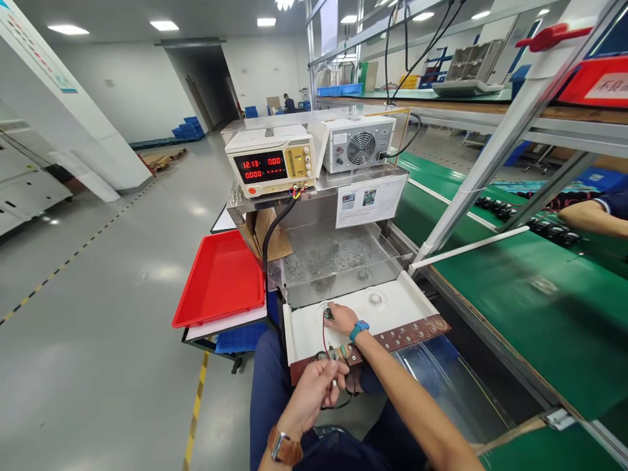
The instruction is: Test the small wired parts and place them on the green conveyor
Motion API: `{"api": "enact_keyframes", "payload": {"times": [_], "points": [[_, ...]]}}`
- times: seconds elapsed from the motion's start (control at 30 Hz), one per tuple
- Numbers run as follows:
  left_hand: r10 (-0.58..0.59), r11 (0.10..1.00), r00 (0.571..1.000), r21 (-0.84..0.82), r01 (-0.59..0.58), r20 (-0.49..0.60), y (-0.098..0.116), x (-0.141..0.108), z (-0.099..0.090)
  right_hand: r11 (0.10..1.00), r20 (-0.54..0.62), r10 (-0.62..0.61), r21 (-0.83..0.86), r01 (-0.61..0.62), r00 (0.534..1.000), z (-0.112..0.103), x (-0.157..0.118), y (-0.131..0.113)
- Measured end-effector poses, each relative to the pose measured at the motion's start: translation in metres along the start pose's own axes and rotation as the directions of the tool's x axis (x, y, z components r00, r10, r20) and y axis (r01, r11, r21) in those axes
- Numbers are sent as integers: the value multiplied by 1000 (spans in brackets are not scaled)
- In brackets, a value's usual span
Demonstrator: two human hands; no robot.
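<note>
My right hand (340, 318), with a blue watch on its wrist, rests on the white tray (402, 304) and pinches a small dark component (328, 313) that has red and black wires (324, 337) running from it. My left hand (314, 387), with a brown-strapped watch, is closed on the other end of those wires just in front of the tray's brown terminal strip (402, 337). A power supply (271, 161) showing red digits stands on the steel shelf above.
A red tray (220, 278) sits to the left on a cart. A grey fan unit (360, 144) stands beside the supply. A green conveyor belt (515, 294) runs on the right, where another person's arm (589, 218) reaches near black parts.
</note>
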State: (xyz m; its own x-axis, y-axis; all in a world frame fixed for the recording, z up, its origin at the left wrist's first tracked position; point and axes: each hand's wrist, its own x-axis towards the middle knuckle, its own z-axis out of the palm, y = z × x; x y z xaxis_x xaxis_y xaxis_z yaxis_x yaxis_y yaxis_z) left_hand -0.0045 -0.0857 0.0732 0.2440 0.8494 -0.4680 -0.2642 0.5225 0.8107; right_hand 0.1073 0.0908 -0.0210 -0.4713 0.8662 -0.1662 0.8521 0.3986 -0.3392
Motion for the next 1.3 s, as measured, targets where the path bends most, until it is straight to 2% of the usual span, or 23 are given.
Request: {"api": "enact_keyframes", "payload": {"times": [0.1, 0.2, 0.3, 0.43, 0.6, 0.73, 0.8, 0.97, 1.3], "points": [[51, 999, 999, -17, -51, 17, 16, 15, -4, 998, -28, -50, 45, 51, 998, 3, 0, 6], [74, 996, 996, -56, -72, 39, 26, 30, -5, 997, -22, -30, 64, 32, 999, 3, 3, 6], [99, 995, 995, -15, -99, 9, 28, 44, -7, 997, 7, 2, 72, -2, 1000, 3, 6, 5], [150, 977, 985, 162, -135, -81, 16, 67, -11, 997, 4, 11, 73, -11, 1000, 6, 9, 6], [380, 878, 899, 391, -276, -219, -7, 95, -16, 997, 6, 28, 77, -28, 1000, 8, 10, 8], [448, 832, 868, 454, -318, -213, -15, 107, -19, 997, 20, 18, 73, -20, 1000, 8, 11, 9], [454, 826, 870, 456, -330, -193, -18, 109, -20, 997, 12, 15, 74, -16, 1000, 9, 10, 10], [368, 876, 915, 392, -280, -168, -27, 111, -23, 995, -7, 30, 100, -29, 1000, 10, 9, 10], [294, 919, 936, 324, -223, -192, -27, 111, -23, 994, 29, 47, 96, -49, 998, 4, 7, 8]]}}
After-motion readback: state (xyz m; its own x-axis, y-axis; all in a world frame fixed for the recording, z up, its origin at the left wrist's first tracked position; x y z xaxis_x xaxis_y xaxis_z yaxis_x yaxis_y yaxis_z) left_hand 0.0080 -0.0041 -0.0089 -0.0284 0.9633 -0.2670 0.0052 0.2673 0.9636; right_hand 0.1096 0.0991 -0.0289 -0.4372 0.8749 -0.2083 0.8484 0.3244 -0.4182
